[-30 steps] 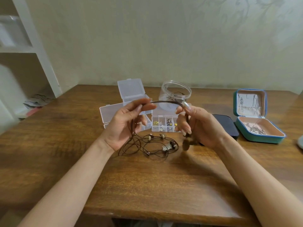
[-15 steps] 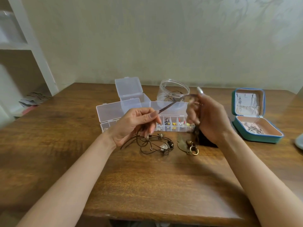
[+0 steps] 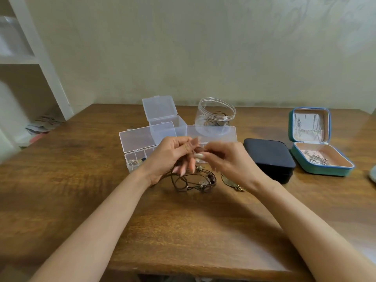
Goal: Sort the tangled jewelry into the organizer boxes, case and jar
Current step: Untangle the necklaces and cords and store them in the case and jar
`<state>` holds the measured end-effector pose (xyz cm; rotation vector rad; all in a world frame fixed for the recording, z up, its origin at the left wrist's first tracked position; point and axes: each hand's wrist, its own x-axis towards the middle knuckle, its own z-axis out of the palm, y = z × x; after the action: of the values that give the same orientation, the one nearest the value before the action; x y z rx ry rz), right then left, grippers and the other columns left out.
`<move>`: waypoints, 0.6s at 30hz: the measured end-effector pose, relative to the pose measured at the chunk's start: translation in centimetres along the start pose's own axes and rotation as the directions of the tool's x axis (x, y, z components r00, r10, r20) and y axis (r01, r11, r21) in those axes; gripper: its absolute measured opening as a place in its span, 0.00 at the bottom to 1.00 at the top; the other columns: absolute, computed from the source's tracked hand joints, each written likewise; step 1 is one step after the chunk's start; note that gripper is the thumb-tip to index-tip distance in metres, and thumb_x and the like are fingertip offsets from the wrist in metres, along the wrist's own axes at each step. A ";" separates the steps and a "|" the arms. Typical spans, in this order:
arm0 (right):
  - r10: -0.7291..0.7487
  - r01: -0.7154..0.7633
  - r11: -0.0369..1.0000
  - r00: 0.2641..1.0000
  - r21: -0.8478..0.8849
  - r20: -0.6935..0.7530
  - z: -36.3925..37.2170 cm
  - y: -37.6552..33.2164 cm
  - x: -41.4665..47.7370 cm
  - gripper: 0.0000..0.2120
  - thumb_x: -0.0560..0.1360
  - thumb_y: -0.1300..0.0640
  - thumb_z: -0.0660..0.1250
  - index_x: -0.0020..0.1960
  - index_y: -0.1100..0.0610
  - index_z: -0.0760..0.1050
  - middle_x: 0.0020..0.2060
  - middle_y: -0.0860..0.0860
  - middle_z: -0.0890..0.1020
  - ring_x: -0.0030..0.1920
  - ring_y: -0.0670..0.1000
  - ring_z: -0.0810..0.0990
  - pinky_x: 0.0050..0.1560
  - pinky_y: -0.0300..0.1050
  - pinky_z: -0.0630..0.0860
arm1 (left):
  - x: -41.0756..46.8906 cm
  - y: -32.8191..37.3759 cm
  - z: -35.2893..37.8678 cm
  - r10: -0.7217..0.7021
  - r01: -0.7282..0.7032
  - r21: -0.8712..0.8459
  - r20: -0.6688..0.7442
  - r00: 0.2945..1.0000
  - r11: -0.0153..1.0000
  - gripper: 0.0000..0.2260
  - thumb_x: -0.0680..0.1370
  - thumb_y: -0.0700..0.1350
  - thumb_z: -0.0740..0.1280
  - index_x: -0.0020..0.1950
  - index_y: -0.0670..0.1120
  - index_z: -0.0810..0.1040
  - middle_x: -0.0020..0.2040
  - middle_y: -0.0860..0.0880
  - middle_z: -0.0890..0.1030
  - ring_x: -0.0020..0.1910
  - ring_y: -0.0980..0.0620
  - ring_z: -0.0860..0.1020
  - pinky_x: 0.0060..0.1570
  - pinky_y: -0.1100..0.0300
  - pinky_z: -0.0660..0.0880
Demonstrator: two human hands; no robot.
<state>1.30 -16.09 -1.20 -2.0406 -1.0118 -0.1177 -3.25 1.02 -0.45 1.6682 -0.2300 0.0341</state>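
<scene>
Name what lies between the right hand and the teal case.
A closed black case lies between the right hand and the open teal case, shown in the head view.

Left hand (image 3: 171,157) and right hand (image 3: 230,161) pinching brown cord (image 3: 200,149), tangle (image 3: 193,182) on table (image 3: 183,231), jar (image 3: 215,117) behind

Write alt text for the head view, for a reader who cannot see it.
A left hand and a right hand pinch a tangled, beaded brown cord that lies partly on a wooden table. Behind stand clear plastic boxes, a clear jar, a shut black case and an open teal case with jewelry.
</scene>
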 end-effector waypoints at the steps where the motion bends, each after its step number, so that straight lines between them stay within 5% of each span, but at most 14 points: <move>1: -0.004 0.006 1.000 0.998 0.029 -0.065 -0.2 0.0 0.1 0.07 0.75 0.53 0.68 0.45 0.56 0.81 0.29 0.48 0.78 0.30 0.47 0.73 0.34 0.47 0.72 | -0.1 0.1 -0.2 -0.001 0.001 -0.023 -0.007 1.000 1.000 0.15 0.75 0.51 0.61 0.43 0.39 0.76 0.26 0.46 0.77 0.17 0.56 0.69 0.17 0.69 0.62; 7: 0.227 -0.025 0.889 0.891 0.457 -0.392 -2.3 0.5 0.3 0.12 0.77 0.54 0.64 0.38 0.57 0.80 0.25 0.55 0.74 0.27 0.47 0.70 0.31 0.37 0.70 | -0.4 0.3 -0.5 0.046 -0.043 -0.222 0.009 0.999 0.974 0.15 0.75 0.49 0.61 0.42 0.37 0.76 0.24 0.48 0.74 0.17 0.57 0.67 0.18 0.70 0.63; 12: 0.404 -0.161 0.820 0.843 0.550 -0.356 -2.5 1.2 0.7 0.07 0.77 0.59 0.65 0.46 0.55 0.82 0.31 0.51 0.80 0.28 0.45 0.72 0.30 0.36 0.68 | -0.5 0.4 -0.5 0.099 -0.088 -0.266 0.029 0.995 0.960 0.12 0.73 0.48 0.64 0.42 0.38 0.77 0.25 0.48 0.75 0.20 0.56 0.70 0.22 0.68 0.68; 15: 0.168 -0.036 0.966 0.842 0.257 -0.513 -2.3 0.7 0.0 0.22 0.66 0.64 0.60 0.57 0.51 0.78 0.47 0.48 0.81 0.31 0.45 0.69 0.34 0.34 0.68 | -0.4 0.3 -0.5 0.105 -0.106 -0.244 -0.020 0.994 0.964 0.09 0.75 0.44 0.63 0.42 0.38 0.76 0.24 0.49 0.74 0.19 0.56 0.69 0.21 0.69 0.67; 18: -0.197 0.214 0.976 0.816 -0.033 -0.544 -1.7 -0.2 -0.6 0.26 0.63 0.66 0.58 0.59 0.55 0.76 0.50 0.48 0.80 0.29 0.46 0.65 0.32 0.36 0.65 | -0.2 0.1 -0.5 0.106 -0.114 -0.122 -0.069 0.992 0.986 0.09 0.75 0.45 0.64 0.42 0.39 0.77 0.24 0.48 0.74 0.19 0.55 0.68 0.21 0.68 0.67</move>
<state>1.21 -17.63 -0.21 -1.7063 -0.8497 -0.7542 -3.46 1.54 -0.30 1.5256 -0.2715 0.1523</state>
